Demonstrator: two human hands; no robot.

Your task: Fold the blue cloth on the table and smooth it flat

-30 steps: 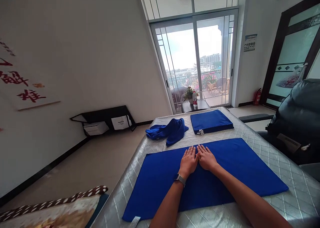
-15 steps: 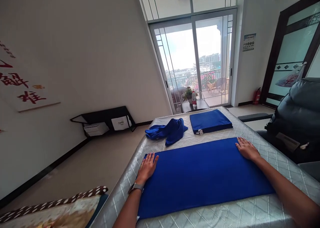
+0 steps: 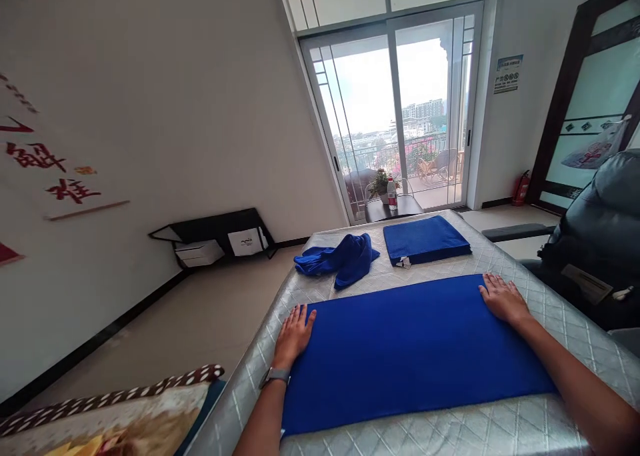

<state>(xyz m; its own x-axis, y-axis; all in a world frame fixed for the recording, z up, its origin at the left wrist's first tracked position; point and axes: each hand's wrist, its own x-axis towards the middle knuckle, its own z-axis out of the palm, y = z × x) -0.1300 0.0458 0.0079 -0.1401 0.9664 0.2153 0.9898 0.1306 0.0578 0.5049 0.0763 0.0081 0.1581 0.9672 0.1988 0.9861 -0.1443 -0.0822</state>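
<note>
1. Step in hand looks like smoothing the spread blue cloth (image 3: 400, 349) flat; prob. best done w/ light, even pressure, palms low, working outward.
2. L hand (image 3: 294, 339) & R hand (image 3: 505, 299) should press about equally, else the cloth could skew or slide on the quilted surface (image 3: 430, 433).
3. Keep fingers straight, don't hook the hem; a snagged edge might ruck up. Worth checking far edge & corners for creases, esp. under the palms.
4. Grip, both sides: palm-down, fingers extended, nothing pinched. L thumb stands off from its fingers; R thumb hard to make out.
5. Cloth pos.: lies flat on surface, mostly btwn the two hands & reaching back twd the wearer. L hand sits at its far L corner, R hand at far R corner; R forearm (image 3: 575, 366) crosses over its R side, so that edge is partly hidden.
6. Nearby: folded blue stack (image 3: 425, 237) just beyond cloth's R half, crumpled blue cloth (image 3: 345, 259) beyond its L half; both apart from the hands. Keep strokes short of those.
</note>
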